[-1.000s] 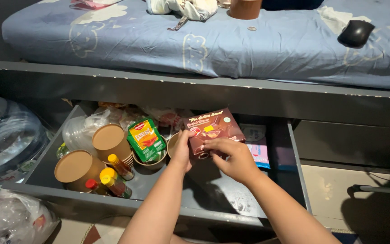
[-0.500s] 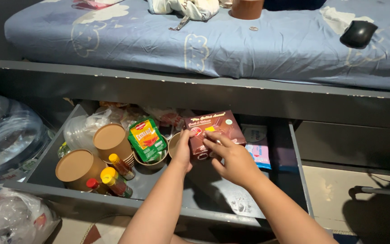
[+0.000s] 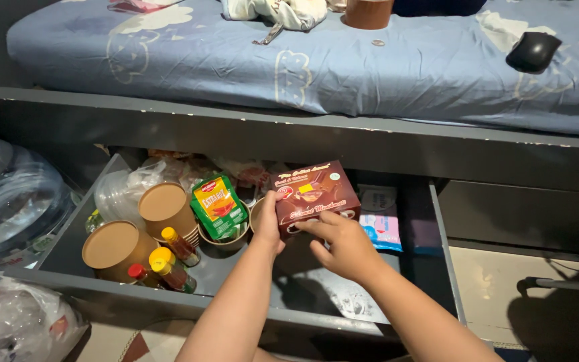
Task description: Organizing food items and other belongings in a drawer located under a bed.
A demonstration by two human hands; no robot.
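Both of my hands hold a flat brown snack box (image 3: 314, 194) above an open grey drawer (image 3: 236, 302) under a bed. My left hand (image 3: 267, 223) grips the box's left edge with the thumb on its front. Fingers of my right hand (image 3: 342, 245) press the box's lower edge from below. The box faces me, tilted slightly, and hides part of a brown paper bowl behind my left hand.
In the drawer sit brown paper cups with lids (image 3: 110, 247), small sauce bottles (image 3: 166, 268), a green sauce pouch (image 3: 218, 206), clear plastic bags (image 3: 125, 189) and blue packets (image 3: 379, 224). A large water jug (image 3: 9, 201) stands at left. On the blue bed sheet (image 3: 343, 67) lies a black mouse (image 3: 533, 51).
My right hand has slid from the box's front down to its lower edge, uncovering the printed face. The box has lifted slightly and tilted toward me.
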